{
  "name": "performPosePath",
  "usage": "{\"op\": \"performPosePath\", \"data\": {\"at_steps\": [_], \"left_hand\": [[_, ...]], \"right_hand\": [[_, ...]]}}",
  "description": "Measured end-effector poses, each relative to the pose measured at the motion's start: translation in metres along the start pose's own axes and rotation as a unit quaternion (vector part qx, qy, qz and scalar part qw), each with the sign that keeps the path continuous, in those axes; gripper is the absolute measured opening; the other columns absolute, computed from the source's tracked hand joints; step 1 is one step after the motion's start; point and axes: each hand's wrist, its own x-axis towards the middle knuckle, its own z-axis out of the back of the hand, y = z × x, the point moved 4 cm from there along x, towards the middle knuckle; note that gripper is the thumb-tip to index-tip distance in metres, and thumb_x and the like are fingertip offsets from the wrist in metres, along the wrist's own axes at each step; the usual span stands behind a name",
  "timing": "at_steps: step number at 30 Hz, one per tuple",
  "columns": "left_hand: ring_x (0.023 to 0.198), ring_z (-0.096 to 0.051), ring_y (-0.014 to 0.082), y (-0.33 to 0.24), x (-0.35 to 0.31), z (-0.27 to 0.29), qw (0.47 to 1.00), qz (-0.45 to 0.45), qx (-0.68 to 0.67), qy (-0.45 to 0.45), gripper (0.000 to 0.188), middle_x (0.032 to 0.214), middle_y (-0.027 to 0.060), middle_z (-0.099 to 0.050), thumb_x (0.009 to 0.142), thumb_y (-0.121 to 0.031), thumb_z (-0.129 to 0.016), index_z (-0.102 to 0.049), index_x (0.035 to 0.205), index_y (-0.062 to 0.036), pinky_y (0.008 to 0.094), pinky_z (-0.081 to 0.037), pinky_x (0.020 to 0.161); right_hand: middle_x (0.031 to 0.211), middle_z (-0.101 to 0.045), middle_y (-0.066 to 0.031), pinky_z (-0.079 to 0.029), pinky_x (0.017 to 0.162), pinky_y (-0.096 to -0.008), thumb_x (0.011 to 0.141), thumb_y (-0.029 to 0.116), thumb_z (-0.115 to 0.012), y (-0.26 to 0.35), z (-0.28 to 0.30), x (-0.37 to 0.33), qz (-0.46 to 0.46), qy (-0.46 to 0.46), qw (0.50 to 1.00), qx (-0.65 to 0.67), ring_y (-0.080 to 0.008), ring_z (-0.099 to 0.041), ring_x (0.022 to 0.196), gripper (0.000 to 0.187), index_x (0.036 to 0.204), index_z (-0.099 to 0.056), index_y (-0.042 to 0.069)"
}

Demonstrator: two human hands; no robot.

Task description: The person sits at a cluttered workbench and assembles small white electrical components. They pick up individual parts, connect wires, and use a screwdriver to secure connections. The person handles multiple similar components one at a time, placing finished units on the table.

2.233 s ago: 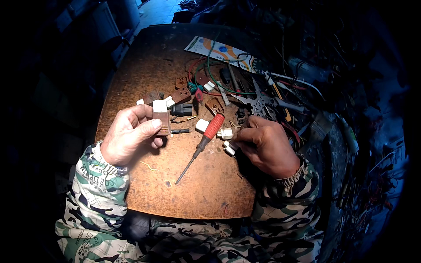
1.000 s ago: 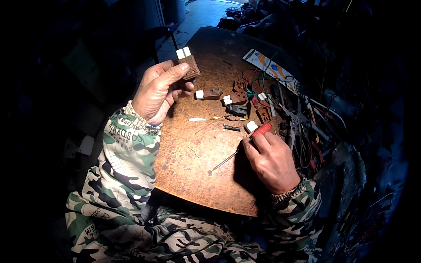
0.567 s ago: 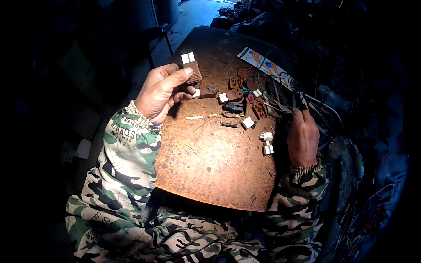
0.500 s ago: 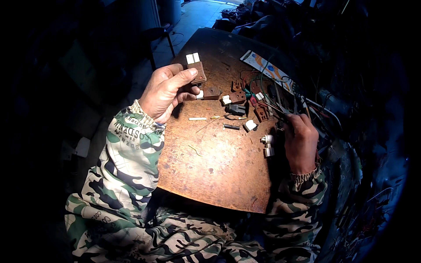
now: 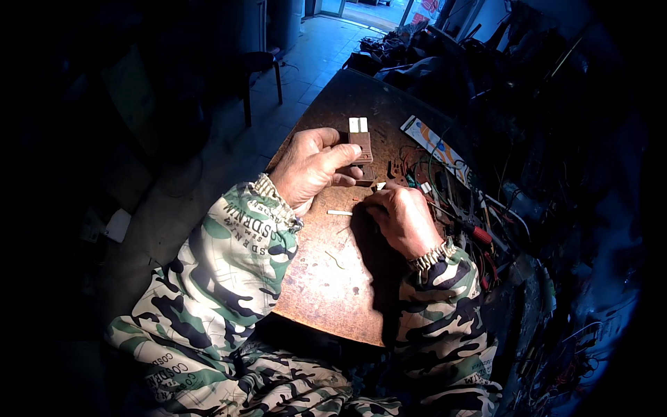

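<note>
My left hand (image 5: 316,167) is closed on a brown ribbed plastic connector (image 5: 360,144), held upright above the table with the thumb across its front. A white block with two sections (image 5: 358,125) sticks out of the connector's top. Under these fingers, another brown connector (image 5: 365,174) shows in part. My right hand (image 5: 403,217) is low over the table with its fingers curled down among the small parts, and its fingertips are hidden. Close by its fingers is a small white piece (image 5: 380,186). A screwdriver with a red handle (image 5: 479,233) lies to its right.
The worn wooden table (image 5: 326,299) carries a thin white stick (image 5: 340,213) and a bent bit of wire (image 5: 335,259). Tangled wires and a printed card (image 5: 434,146) lie along its right side. Beyond the far left edge stands a dark stool (image 5: 260,66).
My right hand has moved left from the table's right side to the small parts, uncovering the red screwdriver handle. My left hand still grips the connector. The whole view has shifted.
</note>
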Motion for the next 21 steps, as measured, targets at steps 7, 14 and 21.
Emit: {"op": "performPosePath", "data": {"at_steps": [7,14,21], "left_hand": [[0.083,-0.068,0.0125,0.002,0.000,-0.005,1.000,0.011,0.018,0.018,0.023,0.098,0.0101,-0.068,0.096,-0.011,-0.066,-0.062,0.111,0.0063,0.0247,-0.058,0.073],[0.085,-0.070,0.0181,0.009,0.005,0.001,0.999,0.030,-0.005,0.013,0.054,0.101,0.0184,-0.064,0.093,-0.007,-0.068,-0.043,0.129,0.0237,0.0276,-0.062,0.069],[0.081,-0.070,0.0141,0.015,0.005,-0.004,0.999,0.028,0.038,-0.021,0.027,0.094,0.0111,-0.069,0.094,-0.008,-0.070,-0.061,0.114,0.0089,0.0234,-0.060,0.071]], "right_hand": [[0.080,-0.068,-0.0233,-0.055,0.071,-0.0481,0.083,0.010,-0.066,0.001,-0.004,0.009,-0.007,0.088,0.993,-0.081,-0.0416,-0.069,0.080,0.011,0.085,-0.072,0.001],[0.071,-0.064,-0.0247,-0.054,0.063,-0.0510,0.079,0.006,-0.063,-0.005,-0.009,0.024,0.022,0.128,0.989,-0.071,-0.0455,-0.066,0.071,0.009,0.072,-0.062,0.000],[0.077,-0.064,-0.0234,-0.051,0.062,-0.0465,0.084,0.000,-0.063,-0.007,0.009,0.001,0.016,-0.004,0.999,0.030,-0.0445,-0.066,0.074,0.004,0.086,-0.060,-0.003]]}}
